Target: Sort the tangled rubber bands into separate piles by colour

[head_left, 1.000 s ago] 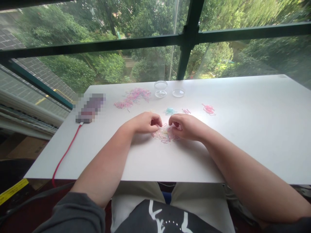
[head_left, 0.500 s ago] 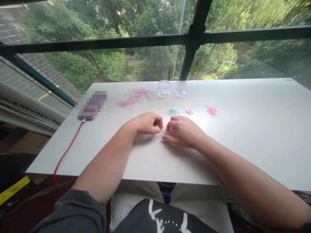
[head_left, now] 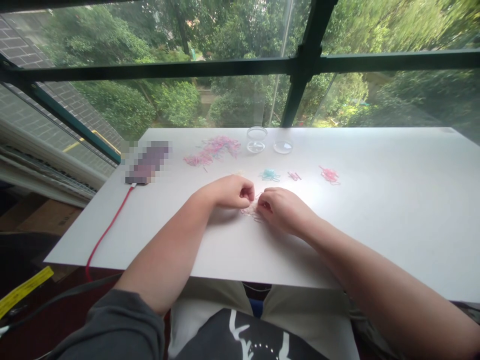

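We face a wide, dark-framed window [head_left: 172, 70] with leafy trees [head_left: 112, 107] outside it. Below it, we have a white table [head_left: 375, 240] stretching across the view. Near its middle, our left hand [head_left: 238, 193] and right hand [head_left: 279, 209] rest close together, fingers bent inward; we cannot tell whether either grips anything. On the left lies a pixelated phone [head_left: 147, 162] on a red cable [head_left: 108, 229]. Towards the window we see a long, mostly pink heap [head_left: 213, 151] of tiny loops, and just right of it a clear cup [head_left: 256, 146] beside a shallow clear dish [head_left: 282, 147]. A pale mixed pile [head_left: 250, 210] of loops sits between and under our fingertips. Beyond the hands, well apart, are a pink bunch [head_left: 329, 175] at right, a turquoise bunch [head_left: 270, 174], and between them a few pink pieces [head_left: 294, 176].
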### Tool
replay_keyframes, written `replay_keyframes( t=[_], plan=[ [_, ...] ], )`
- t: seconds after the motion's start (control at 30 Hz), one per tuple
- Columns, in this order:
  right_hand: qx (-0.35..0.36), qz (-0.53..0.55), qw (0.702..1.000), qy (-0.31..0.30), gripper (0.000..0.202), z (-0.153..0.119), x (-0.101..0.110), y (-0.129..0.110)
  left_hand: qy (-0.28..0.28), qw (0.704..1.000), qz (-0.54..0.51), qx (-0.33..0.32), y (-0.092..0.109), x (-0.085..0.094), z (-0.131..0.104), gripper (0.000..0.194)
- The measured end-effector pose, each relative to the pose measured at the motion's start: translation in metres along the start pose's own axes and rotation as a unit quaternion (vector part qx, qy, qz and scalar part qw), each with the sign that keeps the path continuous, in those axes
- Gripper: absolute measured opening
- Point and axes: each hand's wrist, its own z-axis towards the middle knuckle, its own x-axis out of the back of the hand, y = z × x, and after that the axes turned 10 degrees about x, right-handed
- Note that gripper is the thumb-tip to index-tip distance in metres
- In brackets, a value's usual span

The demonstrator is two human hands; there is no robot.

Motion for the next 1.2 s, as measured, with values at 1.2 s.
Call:
replay_keyframes(
  t=[1.2],
  plan=[
    [-0.085,0.437,0.878,0.175,0.028,0.002,0.006,0.031,0.252,0.91,-0.304,-0.125,0.018,-0.035,0.008,0.049]
  ],
)
